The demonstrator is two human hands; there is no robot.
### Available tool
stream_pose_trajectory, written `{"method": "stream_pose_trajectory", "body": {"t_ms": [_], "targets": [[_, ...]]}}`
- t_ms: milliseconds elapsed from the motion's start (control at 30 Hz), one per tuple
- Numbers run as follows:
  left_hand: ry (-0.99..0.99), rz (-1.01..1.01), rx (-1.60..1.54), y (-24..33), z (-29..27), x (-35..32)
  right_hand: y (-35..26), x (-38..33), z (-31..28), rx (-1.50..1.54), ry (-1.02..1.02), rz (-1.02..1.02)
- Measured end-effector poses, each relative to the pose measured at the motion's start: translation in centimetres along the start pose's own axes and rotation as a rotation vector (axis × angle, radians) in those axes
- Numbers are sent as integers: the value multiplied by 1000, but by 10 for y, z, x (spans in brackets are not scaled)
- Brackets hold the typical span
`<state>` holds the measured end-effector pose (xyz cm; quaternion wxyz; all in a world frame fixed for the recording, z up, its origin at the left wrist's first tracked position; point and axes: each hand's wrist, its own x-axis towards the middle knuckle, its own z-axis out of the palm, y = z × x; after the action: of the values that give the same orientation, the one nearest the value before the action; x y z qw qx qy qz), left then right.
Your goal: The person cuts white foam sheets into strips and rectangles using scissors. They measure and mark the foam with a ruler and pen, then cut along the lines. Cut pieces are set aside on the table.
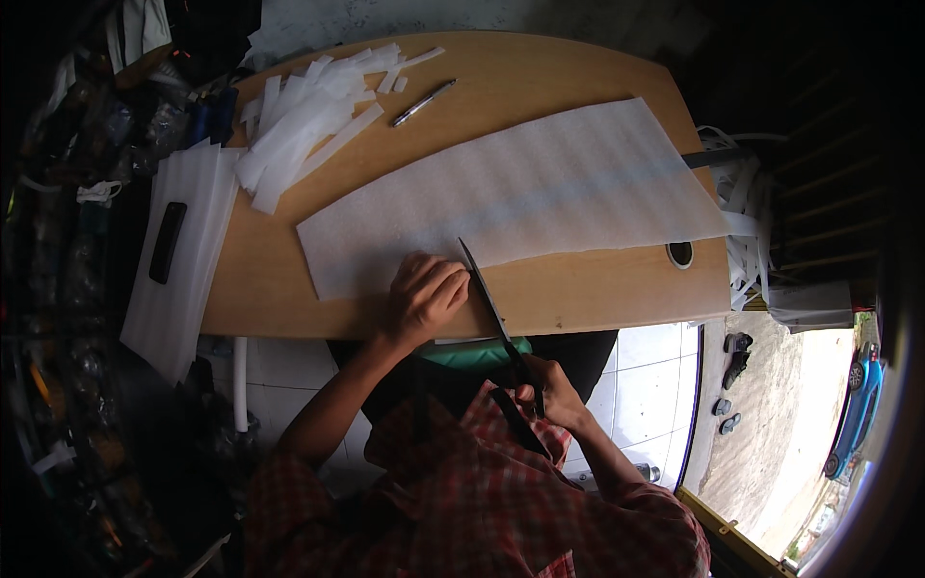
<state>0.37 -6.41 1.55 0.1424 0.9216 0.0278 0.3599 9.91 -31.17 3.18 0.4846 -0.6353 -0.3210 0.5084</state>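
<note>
Your red checked shirt (453,501) filled the near foreground, with both forearms reaching forward from it. You had your right hand (549,393) closed round the handles of black scissors (493,310), just off the near side of the table (597,306). Their blades pointed away from you, tip over the near edge of the white foam sheet (511,193); whether the blades were parted could not be told. Your left hand (427,297) was narrow, fingers curled, knuckles up, at that same edge and just beside the blades; whether it pinched the sheet could not be told.

The sheet lay slantwise across the middle of the table, its right end reaching the table's right edge. Beyond its left end you had a loose heap of white strips (313,120), with a pen (424,103) to the right of them. At the table's left edge lay a stack of white sheets (183,299), partly overhanging, with a black oblong object (168,241) on top. More white strips (744,226) hung in a bundle beside the table's right edge.
</note>
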Motion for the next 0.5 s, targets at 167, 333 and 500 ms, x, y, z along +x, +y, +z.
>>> {"method": "stream_pose_trajectory", "body": {"t_ms": [167,333,500], "targets": [[-11,-113,85,1,-8,2,-4,-2,1,42,0,15],[-8,-46,102,-5,-2,-10,-1,-3,3,60,-16,42],[7,-41,90,-1,-2,-6,9,-1,5,-33,-2,-11]]}}
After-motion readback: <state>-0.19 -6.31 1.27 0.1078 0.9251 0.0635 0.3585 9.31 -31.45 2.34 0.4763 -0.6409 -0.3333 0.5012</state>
